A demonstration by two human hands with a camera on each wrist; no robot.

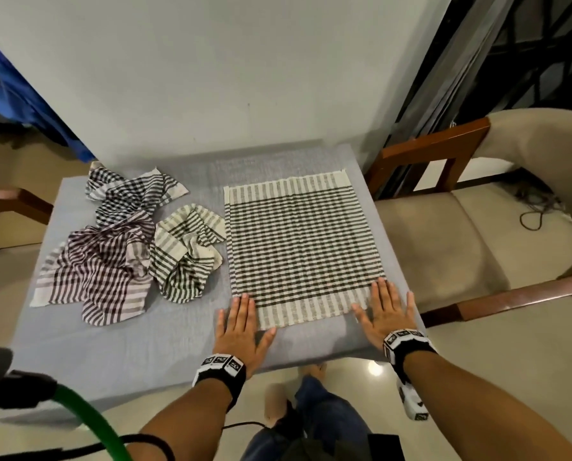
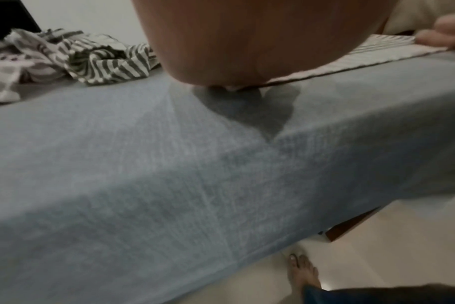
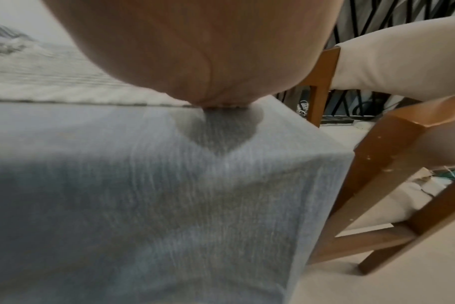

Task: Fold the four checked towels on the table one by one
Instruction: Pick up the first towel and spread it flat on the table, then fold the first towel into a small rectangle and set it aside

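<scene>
Lying flat in the right half of the head view, the spread towel covers the grey-blue tablecloth with its dark checks in the middle and pale striped bands at the top and bottom edges. The left hand rests palm down at the towel's lower left corner, fingers straight and slightly splayed, gripping nothing; its fingertips touch the corner's edge. The right hand lies the same way at the lower right corner, fingers straight, partly on the striped band and partly on the cloth beside it. Three more towels sit crumpled together in the left half of the frame: a blue-black checked towel toward the upper left, a purple checked towel below it, and a green-grey checked towel just beside the spread towel's left edge. A cushioned wooden chair stands at the right of the frame. Both wrist views show only the heel of each palm pressed to the cloth.
</scene>
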